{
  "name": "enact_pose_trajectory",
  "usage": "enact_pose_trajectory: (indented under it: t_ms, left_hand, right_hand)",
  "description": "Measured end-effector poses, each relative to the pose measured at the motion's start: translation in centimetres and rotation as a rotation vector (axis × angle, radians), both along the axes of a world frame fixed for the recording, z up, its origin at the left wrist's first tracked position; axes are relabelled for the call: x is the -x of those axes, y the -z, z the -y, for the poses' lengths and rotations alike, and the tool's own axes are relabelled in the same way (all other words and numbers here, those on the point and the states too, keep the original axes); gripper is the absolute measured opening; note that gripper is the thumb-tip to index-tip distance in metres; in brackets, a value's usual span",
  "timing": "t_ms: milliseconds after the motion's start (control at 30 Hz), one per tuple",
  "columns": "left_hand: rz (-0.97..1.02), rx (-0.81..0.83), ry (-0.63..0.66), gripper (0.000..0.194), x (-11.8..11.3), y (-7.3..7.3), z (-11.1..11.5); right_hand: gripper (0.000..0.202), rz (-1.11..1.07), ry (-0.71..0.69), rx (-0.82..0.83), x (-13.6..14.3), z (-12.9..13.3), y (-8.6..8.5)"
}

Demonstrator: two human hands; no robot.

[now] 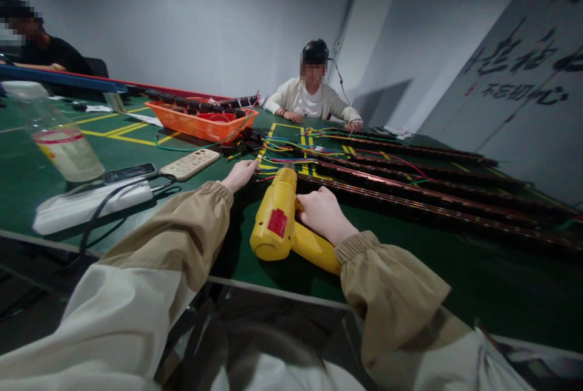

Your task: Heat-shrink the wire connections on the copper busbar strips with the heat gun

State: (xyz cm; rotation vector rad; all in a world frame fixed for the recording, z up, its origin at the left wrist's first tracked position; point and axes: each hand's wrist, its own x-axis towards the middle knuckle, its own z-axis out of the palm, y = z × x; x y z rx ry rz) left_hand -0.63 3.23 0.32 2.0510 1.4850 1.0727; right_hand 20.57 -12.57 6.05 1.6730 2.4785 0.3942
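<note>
My right hand [321, 212] is wrapped round the handle of a yellow heat gun [276, 215], whose nozzle points away from me toward the coloured wires [277, 163]. Left of the nozzle, my left hand [241, 175] has its fingers closed at the near ends of those wires; the tips are small and what they pinch is hard to make out. The wires run to long dark strips with coppery lines [392, 187] that stretch off to the right.
An orange basket [200, 124] holds dark cylindrical parts. A bottle [66, 148], a phone [130, 173], a beige case [191, 164] and a white power strip [93, 206] lie left. Across the green table sits a person [314, 96]; another person [54, 54] is far left.
</note>
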Motion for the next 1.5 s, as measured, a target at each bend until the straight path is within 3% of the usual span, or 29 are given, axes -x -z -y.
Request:
enact_pose_trajectory:
  t_ms: [167, 300, 467, 700, 867, 1233, 1500]
  left_hand:
    - [0.003, 0.132, -0.241, 0.056, -2.2, -0.3, -1.3]
    - [-0.006, 0.13, -0.294, 0.052, -2.6, -0.4, -1.7]
    - [-0.009, 0.116, -0.222, 0.051, -2.2, -0.4, -1.1]
    - [-0.009, -0.133, -0.195, 0.052, -2.6, -0.9, 0.4]
    - [0.005, -0.187, -0.17, 0.05, -2.4, -1.1, 0.7]
    - [0.111, 0.006, -0.102, 0.048, -1.7, -0.5, -0.8]
    - [0.172, 0.066, -0.115, 0.045, -2.1, -0.9, 0.3]
  right_hand:
    - [0.028, 0.01, -0.006, 0.002, 0.0, -0.1, 0.0]
    - [0.028, 0.016, -0.014, -0.001, -0.1, -0.2, 0.1]
    - [0.029, 0.014, -0.019, 0.008, 0.4, -0.6, 0.2]
    - [0.03, 0.0, -0.098, 0.03, 2.6, -1.6, 0.4]
    - [0.029, 0.001, -0.156, 0.017, 3.3, -1.9, 0.5]
    - [0.03, -0.013, -0.191, -0.038, 3.6, -1.8, -0.1]
    - [0.031, -0.004, -0.148, -0.019, 2.9, -2.9, 0.3]
